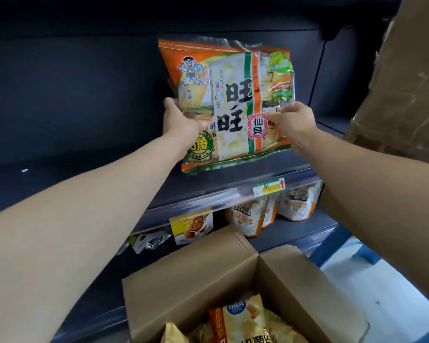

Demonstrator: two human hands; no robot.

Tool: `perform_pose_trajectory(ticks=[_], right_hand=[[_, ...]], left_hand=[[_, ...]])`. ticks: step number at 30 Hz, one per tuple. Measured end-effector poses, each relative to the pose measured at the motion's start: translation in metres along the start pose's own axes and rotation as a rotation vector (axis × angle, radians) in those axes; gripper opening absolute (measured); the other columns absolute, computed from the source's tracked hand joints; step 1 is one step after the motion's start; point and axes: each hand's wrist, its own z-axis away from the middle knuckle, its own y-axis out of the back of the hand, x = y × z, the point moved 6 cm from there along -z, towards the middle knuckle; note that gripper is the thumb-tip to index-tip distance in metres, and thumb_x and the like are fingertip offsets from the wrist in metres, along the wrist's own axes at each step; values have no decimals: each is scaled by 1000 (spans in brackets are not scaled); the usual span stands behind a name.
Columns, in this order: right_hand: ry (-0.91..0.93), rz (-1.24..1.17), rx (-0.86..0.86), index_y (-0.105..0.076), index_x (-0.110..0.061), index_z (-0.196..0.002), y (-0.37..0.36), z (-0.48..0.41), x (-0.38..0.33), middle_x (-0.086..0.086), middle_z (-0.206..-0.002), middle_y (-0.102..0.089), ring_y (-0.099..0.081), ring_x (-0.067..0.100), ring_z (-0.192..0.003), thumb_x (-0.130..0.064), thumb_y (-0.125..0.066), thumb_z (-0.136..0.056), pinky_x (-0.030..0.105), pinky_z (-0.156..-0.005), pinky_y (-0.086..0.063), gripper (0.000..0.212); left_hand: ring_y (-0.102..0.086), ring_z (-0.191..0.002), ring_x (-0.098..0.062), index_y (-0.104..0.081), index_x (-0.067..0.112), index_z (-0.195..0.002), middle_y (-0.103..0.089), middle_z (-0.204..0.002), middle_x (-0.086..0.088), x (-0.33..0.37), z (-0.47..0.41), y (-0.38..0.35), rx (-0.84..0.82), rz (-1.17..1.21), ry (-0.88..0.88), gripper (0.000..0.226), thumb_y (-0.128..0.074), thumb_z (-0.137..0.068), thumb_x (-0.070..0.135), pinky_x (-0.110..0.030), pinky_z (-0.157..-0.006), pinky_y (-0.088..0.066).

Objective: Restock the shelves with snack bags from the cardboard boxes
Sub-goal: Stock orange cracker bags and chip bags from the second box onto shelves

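A large orange, green and white rice-cracker bag (pixel 233 105) stands upright over the dark upper shelf (pixel 84 174), its bottom edge at the shelf's front. My left hand (pixel 181 120) grips its lower left side, thumb on the front. My right hand (pixel 295 125) pinches its lower right edge. Below, an open cardboard box (pixel 191 276) holds several yellow and gold snack bags (pixel 243 323).
The lower shelf (pixel 302 233) carries white-and-orange peanut pouches (pixel 248 219) and a yellow snack bag (pixel 191 226). A yellow price tag (pixel 269 186) sits on the upper shelf's rail. A tall cardboard box (pixel 401 82) stands at the right. Blue floor shows at lower right.
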Motion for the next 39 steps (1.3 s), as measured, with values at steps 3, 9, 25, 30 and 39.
perform_pose_trajectory(ticks=[3, 9, 25, 30, 39], right_hand=[[-81, 62, 21, -53, -17, -102, -3, -20, 24, 6, -110, -58, -55, 27, -110, -26, -69, -85, 42, -93, -50, 25], [-185, 98, 10, -37, -17, -120, -19, -38, 58, 8, -120, -54, -50, 33, -115, -24, -70, -77, 50, -97, -45, 55], [-46, 212, -46, 1, -14, -151, -42, -26, 55, 8, -155, -8, -27, 34, -137, -36, -72, -81, 47, -109, -30, 104], [-72, 323, -62, 8, -14, -151, -46, -25, 55, 8, -157, -5, -20, 32, -142, -37, -72, -81, 46, -113, -26, 109], [118, 542, 108, -25, -9, -142, -38, 11, 40, 11, -148, -24, -27, 31, -134, -25, -69, -85, 41, -104, -34, 74]], left_hand=[[-54, -106, -21, -34, 9, -122, -52, -120, -4, -14, -5, -18, -14, -155, -20, 55, -70, -80, 6, -33, -88, -48], [-51, -120, -28, -23, 16, -138, -49, -134, -6, -42, -14, -34, -105, -373, 47, 78, -73, -79, 10, -44, -100, -45], [-57, -112, -27, -39, 10, -124, -55, -126, -7, -42, -13, -27, 13, -499, 27, 57, -74, -79, 14, -38, -88, -50], [-58, -111, -29, -36, 9, -127, -56, -125, -9, -43, -13, -29, 11, -503, 54, 58, -72, -81, 13, -40, -88, -51], [-56, -111, -30, -38, 4, -127, -54, -126, -12, -44, 7, -11, -13, -513, 91, 55, -69, -85, 21, -36, -78, -45]])
